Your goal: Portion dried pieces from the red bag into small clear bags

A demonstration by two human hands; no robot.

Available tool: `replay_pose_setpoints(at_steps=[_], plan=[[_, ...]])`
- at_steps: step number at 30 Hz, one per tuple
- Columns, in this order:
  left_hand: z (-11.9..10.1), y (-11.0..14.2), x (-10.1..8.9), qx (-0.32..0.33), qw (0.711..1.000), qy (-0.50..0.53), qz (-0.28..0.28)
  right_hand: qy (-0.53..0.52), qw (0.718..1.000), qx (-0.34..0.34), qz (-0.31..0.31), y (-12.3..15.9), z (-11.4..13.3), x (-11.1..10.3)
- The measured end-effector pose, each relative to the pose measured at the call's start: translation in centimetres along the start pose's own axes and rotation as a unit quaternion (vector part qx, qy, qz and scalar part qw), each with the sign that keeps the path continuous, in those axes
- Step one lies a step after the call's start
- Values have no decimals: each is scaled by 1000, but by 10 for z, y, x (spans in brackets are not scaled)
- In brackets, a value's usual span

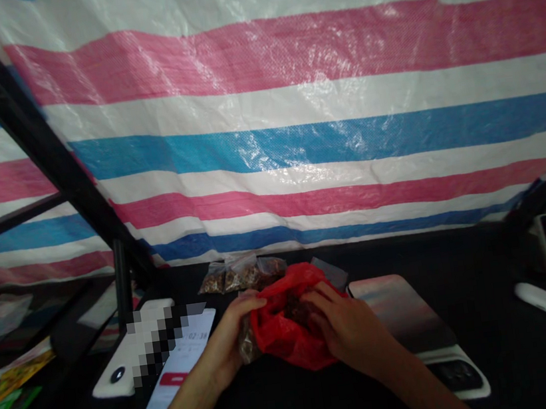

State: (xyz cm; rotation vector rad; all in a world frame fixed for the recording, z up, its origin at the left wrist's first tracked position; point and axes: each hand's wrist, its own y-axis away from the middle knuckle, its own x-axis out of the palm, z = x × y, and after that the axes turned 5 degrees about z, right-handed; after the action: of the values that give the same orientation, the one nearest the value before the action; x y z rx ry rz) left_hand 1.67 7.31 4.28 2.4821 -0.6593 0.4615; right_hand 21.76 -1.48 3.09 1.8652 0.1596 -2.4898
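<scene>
A red plastic bag (290, 336) stands open on the black tabletop, with dark, crumbly contents (294, 310) in its mouth. My left hand (230, 341) is closed at the bag's left side, its thumb and fingers by the red rim. Crumpled clear plastic of a small bag (248, 345) sticks out from under that hand, against the red bag. Into the red bag's mouth reaches my right hand (346, 322), fingers bent and together; the contents hide what the fingertips pinch. Behind, several small clear bags (242, 275) of brown dried bits lie in a row.
Left of my arm lie a lit phone (180, 357) and a white device (119, 372), partly pixelated. A tablet-like slab (400, 312) rests on a white phone (469, 373) at right. Farther right is a white oval case (544, 300). Striped sheeting (320, 144) hangs behind.
</scene>
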Motion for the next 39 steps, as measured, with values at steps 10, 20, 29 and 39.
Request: replay_pose_setpoints(at_steps=[10, 20, 29, 39], plan=[[-12, 3, -5, 10, 998, 54, -43, 4, 996, 76, 36, -1, 7, -9], [9, -5, -2, 100, 981, -169, 16, -49, 998, 36, 35, 4, 5, -7], [18, -10, -1, 152, 955, -244, 74, -102, 992, 68, 39, 2, 5, -10], [23, -11, 1, 142, 963, -216, 82, -82, 990, 61, 97, 1, 7, -12]])
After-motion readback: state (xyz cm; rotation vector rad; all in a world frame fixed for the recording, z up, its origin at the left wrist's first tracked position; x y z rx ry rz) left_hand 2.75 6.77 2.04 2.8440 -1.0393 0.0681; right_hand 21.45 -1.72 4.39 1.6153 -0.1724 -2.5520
